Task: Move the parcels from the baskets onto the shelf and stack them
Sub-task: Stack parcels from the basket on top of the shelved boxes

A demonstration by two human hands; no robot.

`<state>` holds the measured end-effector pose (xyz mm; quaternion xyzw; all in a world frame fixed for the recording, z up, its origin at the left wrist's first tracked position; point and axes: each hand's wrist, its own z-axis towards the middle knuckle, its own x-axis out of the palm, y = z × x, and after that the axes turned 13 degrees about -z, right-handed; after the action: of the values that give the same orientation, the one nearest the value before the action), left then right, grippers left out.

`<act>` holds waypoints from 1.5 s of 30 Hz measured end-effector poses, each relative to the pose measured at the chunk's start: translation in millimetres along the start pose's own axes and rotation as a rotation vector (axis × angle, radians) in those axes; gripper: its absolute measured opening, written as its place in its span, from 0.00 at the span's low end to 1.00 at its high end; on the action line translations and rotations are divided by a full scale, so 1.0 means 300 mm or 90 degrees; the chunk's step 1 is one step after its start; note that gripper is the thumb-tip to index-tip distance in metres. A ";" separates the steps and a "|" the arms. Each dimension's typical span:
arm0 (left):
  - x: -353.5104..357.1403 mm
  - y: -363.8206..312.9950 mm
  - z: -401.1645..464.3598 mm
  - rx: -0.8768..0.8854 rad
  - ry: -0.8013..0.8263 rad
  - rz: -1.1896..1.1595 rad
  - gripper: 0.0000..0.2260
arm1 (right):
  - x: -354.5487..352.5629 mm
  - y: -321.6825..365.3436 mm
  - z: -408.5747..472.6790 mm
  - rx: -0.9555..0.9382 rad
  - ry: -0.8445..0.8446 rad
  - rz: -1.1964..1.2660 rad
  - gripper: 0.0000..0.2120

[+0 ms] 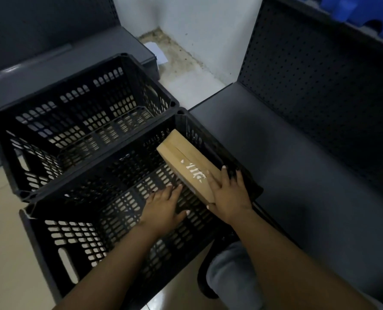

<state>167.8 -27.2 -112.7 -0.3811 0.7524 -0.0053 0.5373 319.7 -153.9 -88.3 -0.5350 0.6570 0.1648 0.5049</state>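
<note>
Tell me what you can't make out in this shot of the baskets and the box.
All in the head view:
- White marks on the cardboard parcel: blurred and part covered by the right hand, unreadable.
- The parcel's underside: hidden by the parcel, so the support is unclear.
- Left hand: motion-blurred; contact with the near basket is unclear.
- Blue object above the shelf: cut off by the top edge.

- Two black slotted baskets: the near basket [58, 222], which both hands reach into, and the far basket [78, 90] beyond the fingertips.
- One brown parcel [186, 162], under the right hand's fingers.
- Two hands: left hand [163, 209], right hand [229, 198].
- One dark shelf [297, 175], right of the fingers.
- One white paper scrap [155, 52], far beyond the fingers.
</note>
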 end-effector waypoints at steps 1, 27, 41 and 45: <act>0.005 -0.001 -0.007 0.002 -0.006 -0.005 0.35 | 0.002 0.000 -0.002 -0.002 0.004 0.013 0.43; -0.278 -0.223 -0.382 0.081 -0.124 -0.141 0.45 | -0.432 -0.246 -0.614 0.167 -0.367 0.749 0.29; -0.862 -0.514 -0.597 0.255 -0.394 -0.324 0.52 | -0.851 -0.389 -1.002 0.132 -0.568 0.705 0.28; -0.963 -0.605 -0.571 0.272 -0.438 -0.254 0.48 | -0.925 -0.469 -1.023 0.160 -0.609 0.671 0.26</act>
<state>169.9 -57.5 267.9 -0.3787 0.4238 -0.1366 0.8114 269.5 -289.9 324.0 0.0459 0.5489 0.5256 0.6484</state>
